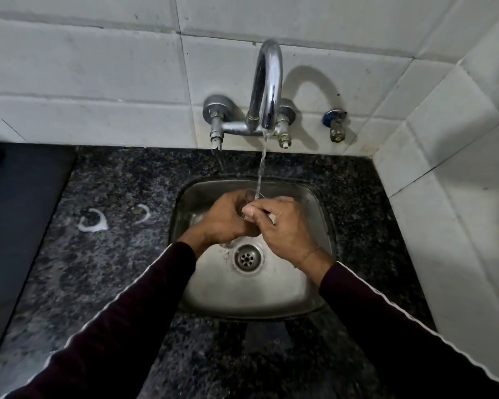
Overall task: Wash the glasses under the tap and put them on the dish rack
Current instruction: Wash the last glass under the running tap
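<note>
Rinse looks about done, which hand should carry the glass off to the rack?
Probably left. The left hand wraps the glass body; the right hand only fingers its rim. No rack is in view.

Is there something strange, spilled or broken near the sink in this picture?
Two whitish ring marks lie on the dark counter left of the sink, like residue from wet glass bases. Nothing looks broken; both hands hold a glass under running water.

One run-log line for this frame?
rinsing | both hands hold glass | tap running | over sink | rack unseen
</note>
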